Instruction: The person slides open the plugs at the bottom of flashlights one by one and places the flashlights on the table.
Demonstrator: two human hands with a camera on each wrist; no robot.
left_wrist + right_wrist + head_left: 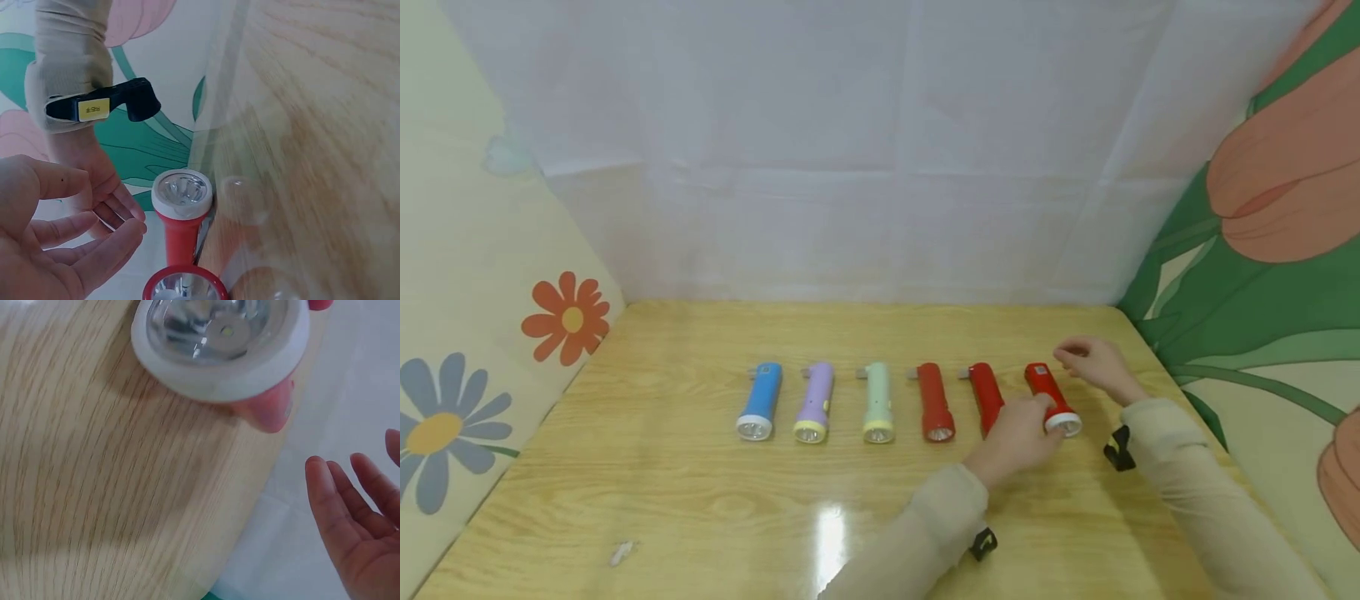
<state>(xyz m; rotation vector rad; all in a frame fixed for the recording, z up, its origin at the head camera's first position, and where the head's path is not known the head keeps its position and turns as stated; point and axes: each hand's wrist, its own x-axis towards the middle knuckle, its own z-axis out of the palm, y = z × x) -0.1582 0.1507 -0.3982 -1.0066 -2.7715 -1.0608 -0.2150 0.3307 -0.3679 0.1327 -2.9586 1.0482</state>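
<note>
At the right end of a row of flashlights lies a red flashlight with a white rim (1047,390), its lens toward the near side. My left hand (1017,437) hovers over the gap between it and the neighbouring red flashlight (985,392), partly covering that one. In the left wrist view the left fingers (112,250) are loosely bent with nothing between them, apart from the white-rimmed flashlight (182,195). My right hand (1099,367) is just right of that flashlight's tail end. Its fingers look relaxed and empty in the right wrist view, away from the white-rimmed head (219,381).
Leftward along the wooden table (700,500) lie another red flashlight (934,400), a mint green one (878,400), a purple one (816,400) and a blue one (762,396). Metal tabs stick out from several tail ends. A white cloth (850,167) hangs behind.
</note>
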